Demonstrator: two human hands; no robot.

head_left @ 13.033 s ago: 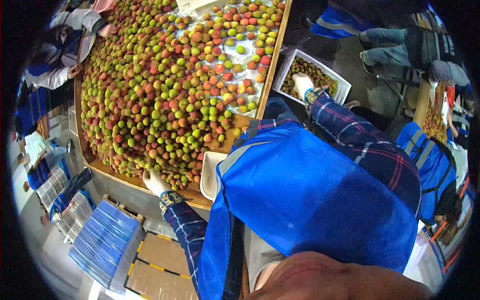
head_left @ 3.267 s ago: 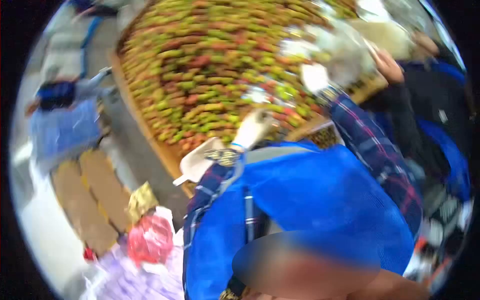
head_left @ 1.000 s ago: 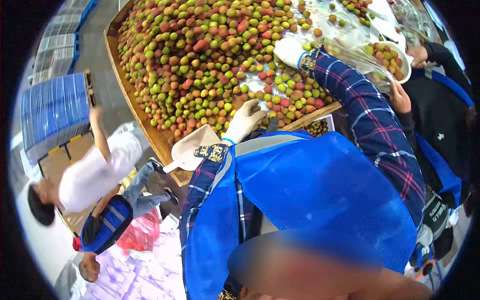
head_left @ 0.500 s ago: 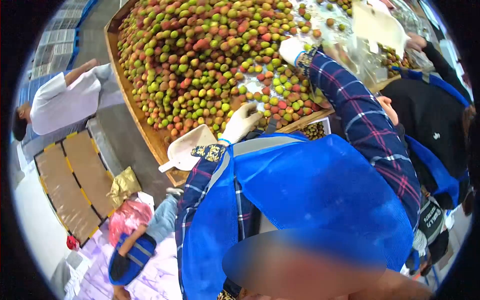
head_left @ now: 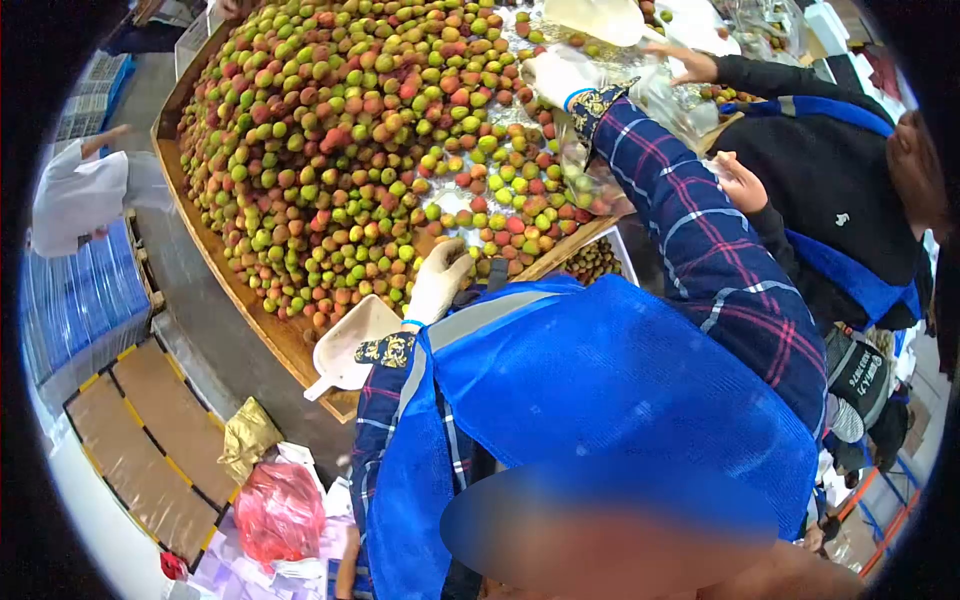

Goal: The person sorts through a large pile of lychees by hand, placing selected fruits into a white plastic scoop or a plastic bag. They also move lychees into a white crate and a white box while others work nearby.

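Note:
A wooden-rimmed table (head_left: 262,318) holds a big heap of red and green fruit (head_left: 340,150). My left hand (head_left: 438,280), in a white glove, rests on the fruit at the near edge with its fingers loosely apart and holds nothing. My right hand (head_left: 553,76), also gloved, reaches far over the heap and is closed on the rim of a clear plastic bag (head_left: 588,175), which hangs under my forearm with some fruit in it. A co-worker in black stands at my right, with one hand (head_left: 738,182) beside the bag and the other hand (head_left: 688,66) stretched over the table.
A white scoop (head_left: 348,345) lies on the table's near rim, left of my left hand. A white crate of fruit (head_left: 598,258) sits below the table's corner. Blue stacked trays (head_left: 70,305), cardboard sheets (head_left: 150,440), a red bag (head_left: 280,510) and a person in white (head_left: 80,190) are at left.
My right hand has moved up and left over the heap with the bag under it. The co-worker's white bowl is no longer tipped over the bag. My left hand stays on the fruit.

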